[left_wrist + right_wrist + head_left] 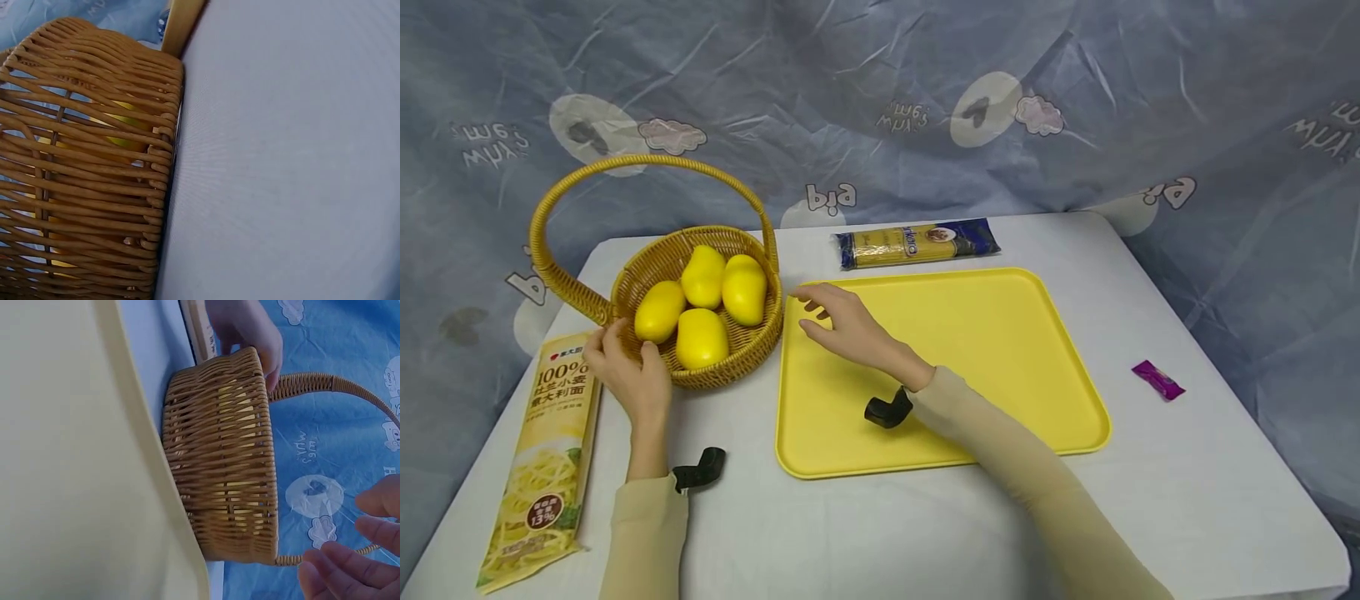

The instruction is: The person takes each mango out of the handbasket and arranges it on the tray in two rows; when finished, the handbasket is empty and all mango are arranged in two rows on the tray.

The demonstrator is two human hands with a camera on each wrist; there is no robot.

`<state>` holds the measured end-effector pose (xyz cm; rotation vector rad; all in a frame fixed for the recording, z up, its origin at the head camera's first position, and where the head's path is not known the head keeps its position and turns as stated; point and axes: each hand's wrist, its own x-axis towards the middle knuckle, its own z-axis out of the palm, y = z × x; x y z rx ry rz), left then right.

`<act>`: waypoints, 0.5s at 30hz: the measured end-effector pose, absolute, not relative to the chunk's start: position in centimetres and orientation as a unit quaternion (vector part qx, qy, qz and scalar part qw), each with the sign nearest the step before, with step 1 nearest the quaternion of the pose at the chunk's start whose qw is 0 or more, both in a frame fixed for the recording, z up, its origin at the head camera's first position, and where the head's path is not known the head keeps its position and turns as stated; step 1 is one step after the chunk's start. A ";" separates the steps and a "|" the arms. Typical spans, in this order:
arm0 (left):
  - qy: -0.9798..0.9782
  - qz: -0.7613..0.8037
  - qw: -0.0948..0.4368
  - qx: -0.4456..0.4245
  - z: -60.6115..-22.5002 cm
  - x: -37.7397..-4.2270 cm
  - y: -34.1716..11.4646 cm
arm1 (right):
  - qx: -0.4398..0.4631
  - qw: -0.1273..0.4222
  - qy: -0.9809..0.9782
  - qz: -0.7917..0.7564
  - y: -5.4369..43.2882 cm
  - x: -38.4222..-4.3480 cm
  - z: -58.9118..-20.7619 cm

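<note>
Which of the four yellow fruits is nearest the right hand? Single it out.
The rightmost fruit in the basket. It sits closest to the right hand, while the other three all lie farther left.

Yellow pasta packet (542, 450) reads "100%" and "13%"; backdrop cloth (340, 440), "why me?"

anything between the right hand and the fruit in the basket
Yes: the right rim of the basket stands between the right hand and the fruit. The handle arches clear in the head view; from above the way looks open.
</note>
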<state>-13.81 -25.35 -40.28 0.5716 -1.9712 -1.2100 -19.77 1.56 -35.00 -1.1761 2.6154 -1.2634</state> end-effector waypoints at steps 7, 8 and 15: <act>-0.761 -0.543 0.273 0.227 -40.9 -14.3 -25.6 | -0.358 0.023 0.830 -0.427 -1.6 -21.2 -34.8; -0.758 -0.550 0.263 0.230 -40.9 -14.4 -25.6 | -0.355 0.024 0.831 -0.429 -2.1 -21.4 -34.8; -0.706 -0.610 0.268 0.240 -41.1 -14.7 -26.1 | -0.349 0.050 0.833 -0.425 -7.2 -22.3 -35.1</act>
